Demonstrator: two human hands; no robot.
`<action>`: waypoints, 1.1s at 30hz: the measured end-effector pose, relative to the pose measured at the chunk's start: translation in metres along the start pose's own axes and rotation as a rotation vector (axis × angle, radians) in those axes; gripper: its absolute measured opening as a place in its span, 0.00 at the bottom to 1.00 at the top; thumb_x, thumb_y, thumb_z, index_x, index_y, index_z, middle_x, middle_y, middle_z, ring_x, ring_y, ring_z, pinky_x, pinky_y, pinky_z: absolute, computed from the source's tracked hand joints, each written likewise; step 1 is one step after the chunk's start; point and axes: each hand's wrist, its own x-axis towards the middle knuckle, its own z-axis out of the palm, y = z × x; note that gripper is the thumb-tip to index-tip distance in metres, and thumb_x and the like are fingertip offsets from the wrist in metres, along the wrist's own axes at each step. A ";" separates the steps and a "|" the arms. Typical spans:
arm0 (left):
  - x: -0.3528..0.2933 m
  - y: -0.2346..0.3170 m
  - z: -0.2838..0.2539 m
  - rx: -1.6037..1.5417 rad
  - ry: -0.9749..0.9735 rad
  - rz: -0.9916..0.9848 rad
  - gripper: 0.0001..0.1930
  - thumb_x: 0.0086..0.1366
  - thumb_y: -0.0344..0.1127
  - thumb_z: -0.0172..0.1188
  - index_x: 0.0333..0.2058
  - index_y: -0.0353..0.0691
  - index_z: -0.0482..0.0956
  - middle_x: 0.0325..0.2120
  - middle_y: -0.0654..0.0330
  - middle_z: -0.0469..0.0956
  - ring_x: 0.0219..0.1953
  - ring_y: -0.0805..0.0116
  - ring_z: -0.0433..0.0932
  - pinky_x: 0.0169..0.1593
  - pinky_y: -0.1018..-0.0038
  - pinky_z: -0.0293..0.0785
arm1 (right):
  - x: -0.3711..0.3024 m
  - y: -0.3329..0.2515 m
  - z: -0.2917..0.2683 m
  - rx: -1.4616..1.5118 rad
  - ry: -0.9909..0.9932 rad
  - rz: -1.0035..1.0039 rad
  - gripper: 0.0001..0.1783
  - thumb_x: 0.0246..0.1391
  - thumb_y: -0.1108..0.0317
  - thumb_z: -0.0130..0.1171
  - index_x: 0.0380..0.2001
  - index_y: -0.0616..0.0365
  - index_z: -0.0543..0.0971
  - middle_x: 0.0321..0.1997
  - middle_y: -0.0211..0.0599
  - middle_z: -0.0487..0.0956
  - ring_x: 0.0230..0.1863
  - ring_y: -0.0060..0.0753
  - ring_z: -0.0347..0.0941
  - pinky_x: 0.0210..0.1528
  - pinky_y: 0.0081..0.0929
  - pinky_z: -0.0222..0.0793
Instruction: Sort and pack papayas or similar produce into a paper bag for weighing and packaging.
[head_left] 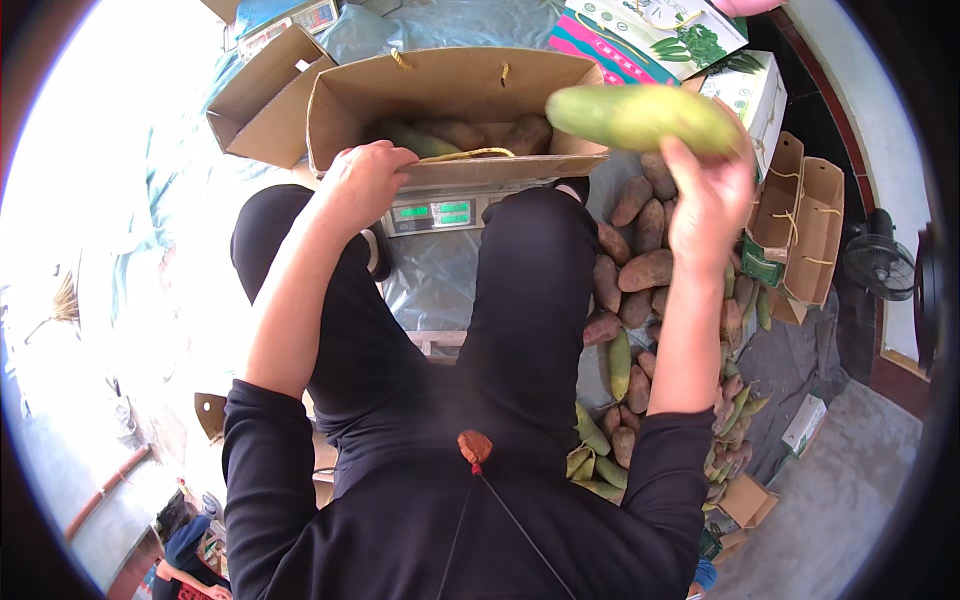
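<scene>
In the head view, the right hand (708, 205) is lifted up and holds a long green cucumber (640, 117). Its grip is closed around the right end, so most of the cucumber sticks out to the left, over the far right corner of the brown paper bag (345, 110).

The left hand (362, 183) rests on the near edge of the bag, with its fingers curled on the rim. It looks like it keeps the bag from tipping, but I cannot tell how tight that grip is.

The bag sits on a scale (432, 213) with a green lit screen. Inside the bag lie some brown sweet potatoes (490, 132) and a green one.

To do this well, I think the right hand should bring the cucumber low over the open bag and lay it flat beside the things inside, not drop it. The left hand should press lightly, because a hard push could change what the scale shows.

On the right lies a pile of sweet potatoes (645, 270) and more cucumbers on the floor. More empty bags (810, 230) stand at the far right.
</scene>
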 end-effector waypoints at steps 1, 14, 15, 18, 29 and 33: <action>0.000 0.001 0.000 -0.009 -0.008 -0.017 0.14 0.56 0.28 0.54 0.41 0.39 0.78 0.35 0.52 0.76 0.41 0.52 0.74 0.47 0.64 0.70 | 0.002 0.007 0.018 -0.097 -0.040 -0.006 0.28 0.42 0.81 0.64 0.50 0.60 0.69 0.46 0.38 0.73 0.49 0.31 0.70 0.54 0.31 0.66; 0.005 0.003 -0.005 0.051 -0.087 -0.114 0.14 0.58 0.31 0.53 0.43 0.43 0.78 0.38 0.51 0.76 0.43 0.52 0.74 0.50 0.63 0.69 | -0.021 0.054 0.015 -0.604 -0.128 -0.112 0.15 0.46 0.70 0.63 0.40 0.57 0.78 0.40 0.39 0.77 0.41 0.33 0.73 0.43 0.25 0.68; 0.009 0.005 -0.003 0.047 -0.073 -0.084 0.13 0.58 0.31 0.53 0.43 0.43 0.78 0.37 0.51 0.76 0.43 0.52 0.74 0.49 0.64 0.69 | -0.039 0.054 -0.012 -0.566 -0.046 0.105 0.14 0.48 0.72 0.61 0.41 0.59 0.77 0.40 0.36 0.77 0.41 0.27 0.73 0.44 0.23 0.67; 0.007 0.004 -0.001 0.075 -0.056 -0.063 0.13 0.58 0.30 0.54 0.43 0.43 0.78 0.37 0.51 0.76 0.43 0.52 0.74 0.49 0.63 0.70 | -0.100 0.065 -0.074 -0.626 0.045 0.433 0.12 0.53 0.72 0.56 0.42 0.61 0.77 0.39 0.33 0.77 0.39 0.20 0.72 0.43 0.20 0.67; 0.011 0.005 0.005 0.016 -0.016 -0.035 0.15 0.57 0.30 0.53 0.45 0.42 0.76 0.38 0.51 0.76 0.44 0.52 0.74 0.49 0.64 0.68 | -0.404 0.142 -0.194 -0.787 -0.030 1.031 0.13 0.48 0.67 0.57 0.37 0.61 0.78 0.30 0.36 0.78 0.33 0.30 0.74 0.39 0.28 0.69; 0.003 -0.002 0.002 0.025 -0.015 -0.072 0.15 0.57 0.30 0.53 0.44 0.42 0.76 0.38 0.51 0.76 0.43 0.52 0.74 0.49 0.64 0.68 | -0.409 0.122 -0.158 -0.650 -0.033 1.244 0.14 0.47 0.66 0.58 0.38 0.59 0.78 0.30 0.35 0.78 0.31 0.29 0.75 0.35 0.30 0.71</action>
